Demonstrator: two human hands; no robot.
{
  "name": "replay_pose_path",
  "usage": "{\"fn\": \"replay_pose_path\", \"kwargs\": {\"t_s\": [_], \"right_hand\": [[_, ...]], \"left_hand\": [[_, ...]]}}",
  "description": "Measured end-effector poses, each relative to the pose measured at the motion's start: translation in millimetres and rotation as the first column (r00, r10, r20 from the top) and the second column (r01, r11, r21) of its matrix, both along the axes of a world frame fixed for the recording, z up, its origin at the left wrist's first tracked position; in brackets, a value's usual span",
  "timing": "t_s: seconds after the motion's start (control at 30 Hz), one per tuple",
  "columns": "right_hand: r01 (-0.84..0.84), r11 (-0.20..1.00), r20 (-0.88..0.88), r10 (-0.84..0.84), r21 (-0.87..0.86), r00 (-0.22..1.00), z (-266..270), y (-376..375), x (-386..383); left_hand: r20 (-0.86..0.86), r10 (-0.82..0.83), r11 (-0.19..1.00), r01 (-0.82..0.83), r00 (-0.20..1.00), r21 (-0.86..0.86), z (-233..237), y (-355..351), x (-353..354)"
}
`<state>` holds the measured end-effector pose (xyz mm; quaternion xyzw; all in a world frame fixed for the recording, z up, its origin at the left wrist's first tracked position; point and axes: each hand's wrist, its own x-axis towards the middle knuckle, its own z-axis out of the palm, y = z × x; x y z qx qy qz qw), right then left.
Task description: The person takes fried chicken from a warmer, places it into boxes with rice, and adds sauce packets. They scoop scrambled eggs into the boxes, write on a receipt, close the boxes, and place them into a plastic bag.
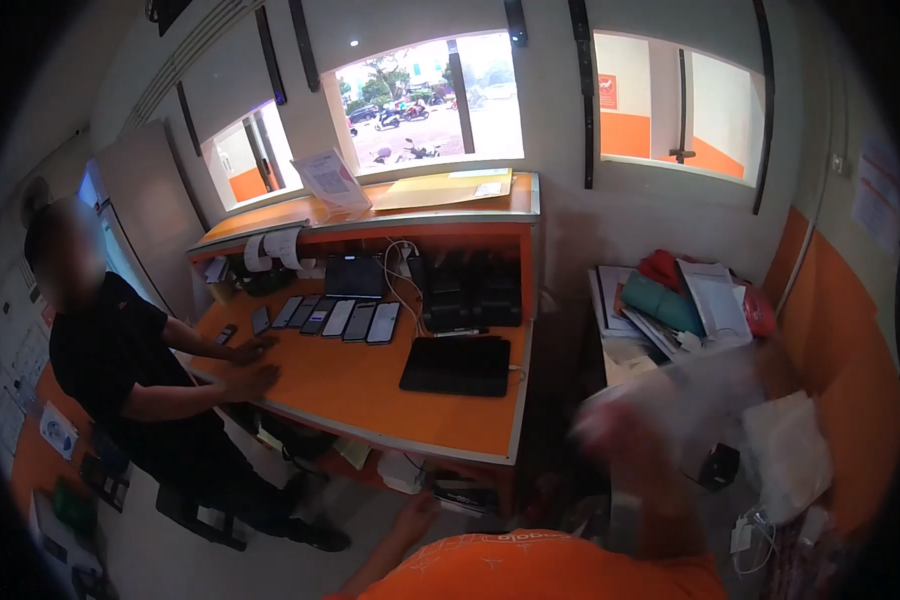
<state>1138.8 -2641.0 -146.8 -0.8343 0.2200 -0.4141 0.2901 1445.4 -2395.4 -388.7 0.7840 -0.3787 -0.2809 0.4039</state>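
My right hand (pixel 615 425), smeared by motion, is over the side table at the right, against a blurred whitish, see-through sheet or bag (pixel 695 395). Its fingers cannot be made out. Low in the middle, my left hand (pixel 417 512) hangs beside the desk's front edge, near a dark box (pixel 467 499) under the desktop; its fingers are too dim to tell apart. Beyond the right hand lies a pile of papers with a teal folder (pixel 662 304). A small black object (pixel 718 466) sits nearer me.
A person in black (pixel 120 345) stands left, both hands over the orange desk (pixel 340 385). Several phones (pixel 337 318), a black laptop (pixel 457 366) and cables lie there. A raised counter (pixel 370 215) runs behind. White cables (pixel 755 530) are at lower right.
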Motion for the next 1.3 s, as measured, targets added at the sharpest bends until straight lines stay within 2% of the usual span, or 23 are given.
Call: {"fn": "replay_pose_path", "kwargs": {"t_s": [0.03, 0.07, 0.13, 0.17, 0.27, 0.33, 0.4, 0.43, 0.47, 0.53, 0.57, 0.6, 0.67, 0.7, 0.77, 0.87, 0.9, 0.97, 1.07, 1.17, 1.23, 1.27, 1.3], "right_hand": [[-0.445, 0.895, -0.019, 0.445, 0.006, 0.895, 13, 29, 32], [-0.760, 0.641, -0.043, 0.767, 0.109, 0.640, 25, 58, 65], [-0.878, 0.460, -0.056, 0.888, 0.131, 0.456, 28, 81, 85], [-0.882, 0.462, 0.045, 0.883, 0.093, 0.467, 28, 84, 89], [-0.873, 0.483, 0.295, 0.826, 0.065, 0.479, 27, 90, 95], [-0.858, 0.493, 0.368, 0.778, 0.144, 0.509, 26, 86, 90], [-0.802, 0.579, 0.344, 0.730, 0.147, 0.590, 18, 87, 87], [-0.770, 0.622, 0.337, 0.702, 0.140, 0.628, 13, 87, 85], [-0.737, 0.662, 0.331, 0.671, 0.136, 0.664, 8, 87, 84], [-0.422, 0.900, 0.203, 0.435, -0.108, 0.877, 3, 72, 85], [-0.233, 0.942, 0.174, 0.278, -0.242, 0.945, 1, 62, 86], [-0.154, 0.966, 0.102, 0.178, -0.205, 0.979, -3, 47, 85], [0.012, 0.989, -0.071, -0.022, -0.147, 0.997, -13, 27, 77], [-0.098, 0.995, -0.099, 0.098, 0.000, 0.990, -12, 33, 73], [-0.302, 0.912, -0.097, 0.339, 0.277, 0.936, -8, 46, 66], [-0.314, 0.819, -0.082, 0.398, 0.480, 0.914, -28, 48, 67], [-0.227, 0.878, -0.195, 0.332, 0.422, 0.923, -31, 49, 64], [-0.056, 0.964, -0.382, 0.155, 0.259, 0.911, -35, 42, 56], [-0.259, 0.905, -0.196, 0.337, 0.338, 0.921, -35, 38, 41], [-0.157, 0.796, -0.217, 0.339, 0.584, 0.915, -20, 37, 31], [-0.159, 0.766, -0.149, 0.316, 0.623, 0.937, -26, 38, 23], [-0.152, 0.763, -0.119, 0.287, 0.628, 0.950, -26, 36, 16], [-0.180, 0.676, -0.066, 0.320, 0.714, 0.945, -28, 36, 10]], "left_hand": [[0.076, -0.036, 0.979, 0.050, 0.997, -0.197, 10, -16, -11], [0.065, -0.054, 0.912, 0.075, 0.996, -0.402, 13, -33, -21], [-0.159, -0.266, 0.875, 0.168, 0.951, -0.454, 70, -46, -30], [-0.270, -0.357, 0.858, 0.199, 0.894, -0.474, 99, -52, -35], [-0.320, -0.266, 0.863, 0.076, 0.909, -0.499, 41, -47, -43], [-0.136, -0.232, 0.851, 0.134, 0.963, -0.508, 66, -41, -46], [0.269, -0.209, 0.835, 0.315, 0.940, -0.451, 114, -26, -55], [-0.028, -0.182, 0.883, 0.151, 0.983, -0.444, 120, -21, -63], [-0.161, -0.212, 0.911, 0.135, 0.964, -0.390, 123, -18, -60], [-0.417, -0.233, 0.955, 0.125, 0.879, -0.270, 133, -7, -42], [-0.439, -0.214, 0.955, 0.093, 0.872, -0.280, 133, -2, -26], [-0.463, -0.195, 0.956, 0.062, 0.865, -0.288, 134, 4, -11], [-0.677, -0.343, 0.861, -0.070, 0.651, -0.504, 174, 17, -7], [-0.736, -0.337, 0.815, -0.210, 0.588, -0.541, 188, 21, -15], [-0.816, -0.364, 0.670, -0.481, 0.450, -0.565, 206, 21, -30], [-0.827, -0.555, 0.651, -0.570, 0.092, -0.501, 121, 14, -17], [-0.794, -0.608, 0.650, -0.591, -0.027, -0.478, 102, 13, -19], [-0.850, -0.521, 0.740, -0.540, -0.082, -0.401, 127, 21, -65], [-0.812, -0.580, 0.743, -0.450, -0.064, -0.496, 144, 32, -74], [-0.679, -0.714, 0.674, -0.428, -0.169, -0.602, 133, 36, -54], [-0.829, -0.504, 0.846, -0.057, 0.241, -0.531, 155, 35, -58], [-0.846, -0.423, 0.886, -0.048, 0.324, -0.461, 146, 31, -57], [-0.852, -0.336, 0.922, -0.042, 0.401, -0.384, 139, 26, -57]]}}
